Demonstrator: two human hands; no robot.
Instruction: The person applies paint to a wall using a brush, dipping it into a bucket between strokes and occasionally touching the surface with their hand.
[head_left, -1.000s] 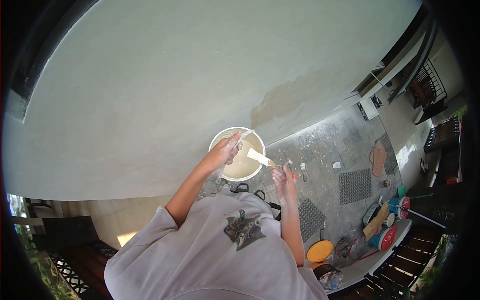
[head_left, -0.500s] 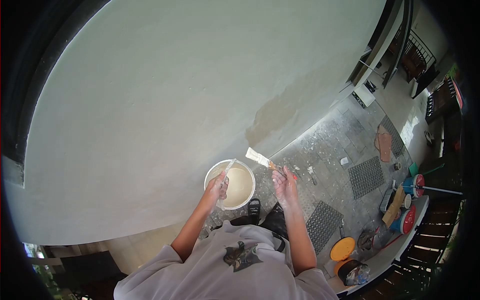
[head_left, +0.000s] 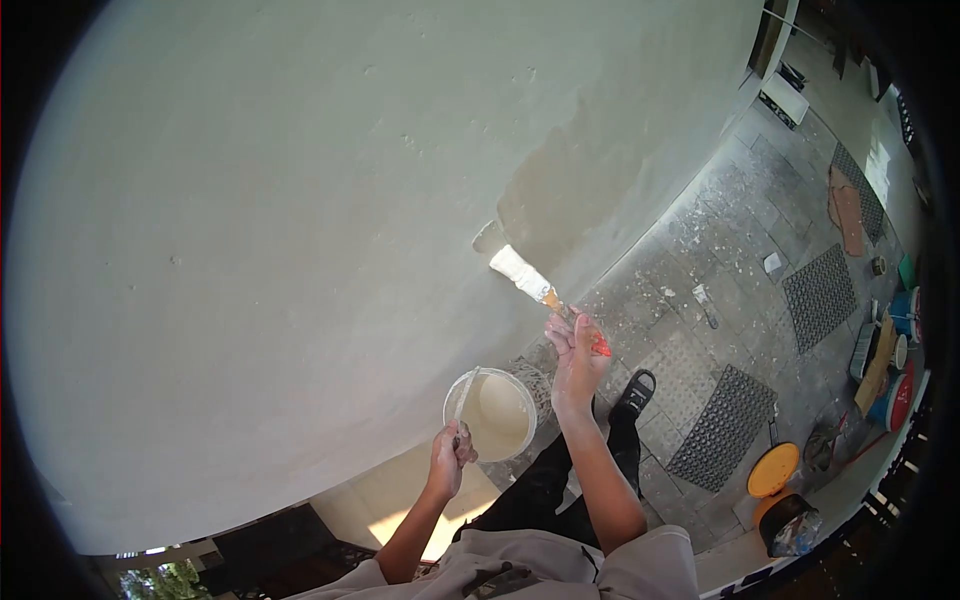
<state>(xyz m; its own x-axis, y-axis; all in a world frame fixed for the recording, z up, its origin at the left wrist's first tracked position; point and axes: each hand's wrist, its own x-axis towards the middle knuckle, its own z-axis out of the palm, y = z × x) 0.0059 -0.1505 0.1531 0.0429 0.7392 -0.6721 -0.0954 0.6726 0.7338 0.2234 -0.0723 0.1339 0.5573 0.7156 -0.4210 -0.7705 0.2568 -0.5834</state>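
My right hand [head_left: 580, 365] is closed around the handle of a paintbrush [head_left: 525, 275], whose bristles are thick with white paint. The bristle tip is at the wall [head_left: 300, 300], beside a small fresh darker mark. Right of that mark spreads a larger damp-looking darker patch [head_left: 570, 190]. Below, my left hand [head_left: 452, 460] is closed on the pale, paint-crusted handle of a white bucket [head_left: 533, 420]. Cream-white paint [head_left: 500, 405] lies inside the bucket, which hangs close to the wall near my legs.
Paint spots mark the grey paved floor [head_left: 650, 300]. Dark studded mats [head_left: 820, 295] lie to the right, with a small scraper-like tool [head_left: 706, 306] between them and the wall. Farther right are paint tins [head_left: 890, 400], a cardboard strip [head_left: 876, 365] and an orange round lid [head_left: 773, 470].
The brush has moved up to the wall, and a small dark mark now shows at its tip. The bucket appears lower and farther right as the view shifts; one foot has stepped right.
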